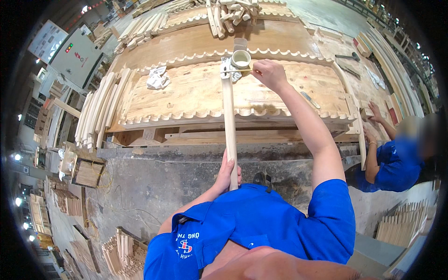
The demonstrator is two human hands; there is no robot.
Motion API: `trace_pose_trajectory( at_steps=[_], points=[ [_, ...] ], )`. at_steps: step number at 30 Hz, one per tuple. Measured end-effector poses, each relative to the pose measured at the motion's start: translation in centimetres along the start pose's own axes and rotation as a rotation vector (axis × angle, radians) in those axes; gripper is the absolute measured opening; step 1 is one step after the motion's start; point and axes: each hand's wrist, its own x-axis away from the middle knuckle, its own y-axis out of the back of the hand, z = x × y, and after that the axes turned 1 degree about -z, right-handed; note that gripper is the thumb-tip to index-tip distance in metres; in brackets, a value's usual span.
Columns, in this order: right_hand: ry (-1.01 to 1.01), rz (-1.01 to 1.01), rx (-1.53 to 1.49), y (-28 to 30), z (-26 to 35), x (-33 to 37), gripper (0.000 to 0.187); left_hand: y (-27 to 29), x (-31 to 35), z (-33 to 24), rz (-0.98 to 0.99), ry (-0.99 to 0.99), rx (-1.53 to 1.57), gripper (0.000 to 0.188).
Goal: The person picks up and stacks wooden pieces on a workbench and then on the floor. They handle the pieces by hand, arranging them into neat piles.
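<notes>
A long pale wooden bar (229, 126) runs from near my body up onto the bench, its far end with dark slots resting by a white cloth. My left hand (227, 173) is wrapped round the bar's near part. My right hand (269, 73) pinches a thin pale stick (242, 70), whose other end reaches the bar's slotted end. Just behind the stick stands a round pale cup (241, 59); what it holds is hard to make out. A crumpled white cloth (158, 78) lies farther left on the board.
The bench carries scalloped wooden rails (186, 115) along its near and far edges. Several pale bars (100, 109) lean at left, and more are piled (228, 16) at the back. A small flat tool (310, 100) lies at right. A co-worker in blue (396, 161) works at the right, near a hammer (349, 57).
</notes>
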Motion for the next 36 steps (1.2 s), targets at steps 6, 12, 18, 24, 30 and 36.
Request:
trace_pose_trajectory(
  at_steps=[6, 12, 18, 24, 30, 36],
  points=[
    [0.061, 0.043, -0.012, 1.0, -0.1, 0.4, 0.019, -0.1, 0.1, -0.2, -0.007, 0.009, -0.019, 0.059],
    [-0.067, 0.054, -0.101, 2.0, -0.8, 0.7, 0.02, 0.4, 0.0, 0.1, 0.003, 0.012, -0.029, 0.059],
    [-0.26, 0.16, -0.089, 2.2, -0.2, 1.0, 0.025, 0.1, -0.1, 0.0, 0.009, 0.027, 0.018, 0.058],
    [-0.265, 0.198, -0.203, 2.3, 0.3, 2.1, 0.026, 0.7, 0.1, -0.2, 0.018, 0.028, 0.049, 0.057],
    [-0.604, 0.09, -0.323, -2.0, -1.6, 2.2, 0.022, 1.5, 0.1, 0.6, 0.014, 0.03, 0.028, 0.041],
    [-0.536, -0.112, -0.004, -3.7, -2.6, 1.9, 0.023, 1.2, -1.1, 1.3, 0.074, 0.059, 0.043, 0.027]
  ],
)
